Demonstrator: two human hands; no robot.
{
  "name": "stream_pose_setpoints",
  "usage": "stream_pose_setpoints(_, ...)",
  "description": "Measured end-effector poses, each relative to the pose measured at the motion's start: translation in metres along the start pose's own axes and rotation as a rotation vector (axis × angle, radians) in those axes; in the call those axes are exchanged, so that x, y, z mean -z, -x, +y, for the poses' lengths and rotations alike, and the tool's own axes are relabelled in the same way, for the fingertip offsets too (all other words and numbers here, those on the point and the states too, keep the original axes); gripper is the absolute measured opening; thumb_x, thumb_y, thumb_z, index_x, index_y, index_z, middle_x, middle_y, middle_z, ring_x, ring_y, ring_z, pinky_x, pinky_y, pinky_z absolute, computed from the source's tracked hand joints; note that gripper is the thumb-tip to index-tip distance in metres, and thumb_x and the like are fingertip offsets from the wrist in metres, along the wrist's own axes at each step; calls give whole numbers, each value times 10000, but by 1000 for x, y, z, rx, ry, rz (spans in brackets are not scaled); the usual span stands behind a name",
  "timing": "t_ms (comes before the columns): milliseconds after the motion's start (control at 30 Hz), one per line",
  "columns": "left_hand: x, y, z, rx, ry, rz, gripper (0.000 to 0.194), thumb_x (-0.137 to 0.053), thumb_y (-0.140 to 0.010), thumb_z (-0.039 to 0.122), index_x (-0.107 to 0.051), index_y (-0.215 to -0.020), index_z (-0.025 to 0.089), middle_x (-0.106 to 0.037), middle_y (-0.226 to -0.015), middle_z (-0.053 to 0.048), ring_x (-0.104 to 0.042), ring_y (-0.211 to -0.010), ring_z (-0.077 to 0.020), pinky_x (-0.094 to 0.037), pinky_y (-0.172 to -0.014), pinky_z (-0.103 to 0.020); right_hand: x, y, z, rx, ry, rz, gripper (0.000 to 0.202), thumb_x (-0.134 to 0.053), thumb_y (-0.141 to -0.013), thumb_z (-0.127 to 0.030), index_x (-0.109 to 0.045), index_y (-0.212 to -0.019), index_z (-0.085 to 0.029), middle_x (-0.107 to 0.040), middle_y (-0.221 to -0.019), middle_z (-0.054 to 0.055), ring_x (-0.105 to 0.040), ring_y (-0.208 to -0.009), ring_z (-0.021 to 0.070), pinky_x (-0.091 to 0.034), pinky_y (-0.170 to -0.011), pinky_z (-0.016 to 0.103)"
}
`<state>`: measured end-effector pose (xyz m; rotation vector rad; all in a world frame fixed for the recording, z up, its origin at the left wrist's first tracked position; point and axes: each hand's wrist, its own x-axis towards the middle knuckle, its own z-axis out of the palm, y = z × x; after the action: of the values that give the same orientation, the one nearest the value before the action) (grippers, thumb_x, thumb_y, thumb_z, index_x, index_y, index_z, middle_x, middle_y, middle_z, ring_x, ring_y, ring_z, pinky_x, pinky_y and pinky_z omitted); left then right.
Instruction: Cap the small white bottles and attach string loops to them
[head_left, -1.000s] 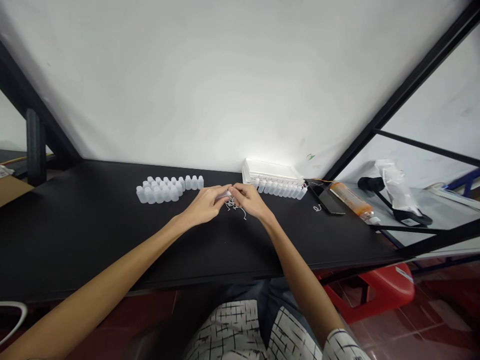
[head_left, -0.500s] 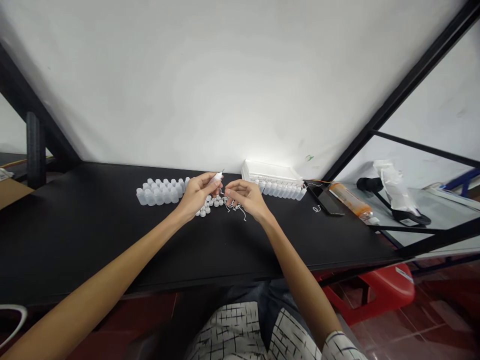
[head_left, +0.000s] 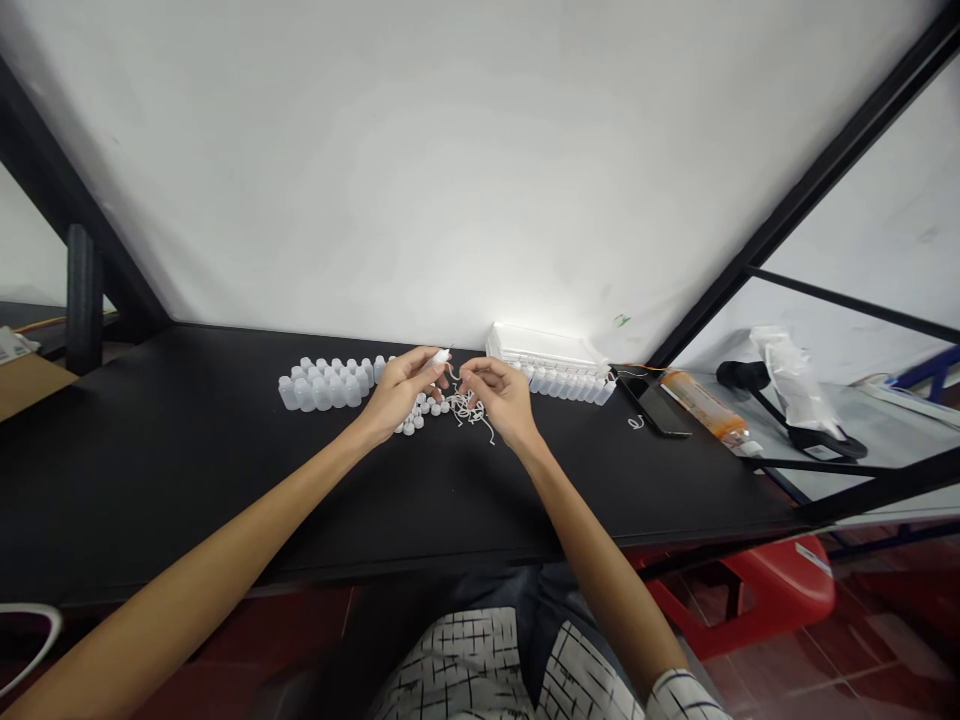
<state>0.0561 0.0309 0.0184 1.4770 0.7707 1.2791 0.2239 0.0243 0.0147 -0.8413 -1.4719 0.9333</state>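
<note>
My left hand [head_left: 405,388] is closed round a small needle-tip bottle [head_left: 442,356]. Its white top and thin needle point up and right past my fingertips, while the body is hidden in the grip. Close beside it, the fingers of my right hand [head_left: 499,392] pinch a thin white curly strip [head_left: 454,373] that reaches toward the left hand. Beneath both hands lie a loose heap of such curly strips [head_left: 472,410] and a cluster of small white caps [head_left: 409,426]. Several translucent white bottles [head_left: 322,390] stand in rows on the left.
A row of needle-topped bottles [head_left: 570,383] stands before a white box [head_left: 547,345] by the wall. To the right lie a dark phone [head_left: 660,410], a loose strip [head_left: 636,422] and an orange-labelled bottle [head_left: 703,408]. A red stool [head_left: 780,590] stands below the black table [head_left: 337,530].
The view has shifted slightly. My right fingers have moved a little, and the white strip between the hands now shows more plainly. The left hand keeps its hold on the bottle.
</note>
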Motion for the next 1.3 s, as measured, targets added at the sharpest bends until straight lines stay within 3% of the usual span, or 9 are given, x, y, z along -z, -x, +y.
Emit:
stream_pose_setpoints(133, 1, 2, -3, -4, -213, 11, 270, -612, -843, 358, -674, -1024, 167, -580, -699, 0, -466, -549, -110, -385, -535, -262, 7, -3, -3, 21, -26, 90, 277, -693, -779, -441, -639, -858, -182, -658, -834, 50, -645, -785, 169, -523, -545, 247)
stream_pose_setpoints(300, -3, 5, 2, -79, -346, -19, 303, -543, -887, 392, -682, -1023, 160, -675, -893, -46, -552, -734, -155, -402, -641, -274, 7, -2, -5, 5, -109, 52, 266, -726, -762, -418, -652, -836, -173, -692, -829, 61, -673, -805, 187, -543, -578, 268)
stream_pose_setpoints(433, -4, 6, 3, -84, -401, -24, 339, -535, -892, 432, -681, -1029, 159, -689, -935, -55, -565, -747, -166, -417, -679, -296, 5, -1, -4, 0, -134, 46, 284, -751, -741, -429, -659, -828, -175, -694, -787, 44, -669, -758, 167, -550, -568, 256)
stream_pose_setpoints(667, -3, 6, -1, -85, -421, -49, 326, -530, -904, 418, -680, -1055, 170, -674, -1023, -71, -600, -894, -209, -441, -771, -336, 5, -1, -3, 5, -168, 40, 232, -759, -743, -382, -676, -814, -177, -696, -758, 28, -666, -740, 155, -555, -556, 241)
stream_pose_setpoints(1300, -1, 3, -6, -106, -443, -60, 322, -526, -914, 411, -693, -1062, 180, -643, -982, -59, -577, -844, -190, -424, -748, -331, 3, -1, -2, 17, -140, 56, 230, -748, -750, -379, -670, -819, -174, -681, -761, 32, -658, -739, 161, -562, -549, 256)
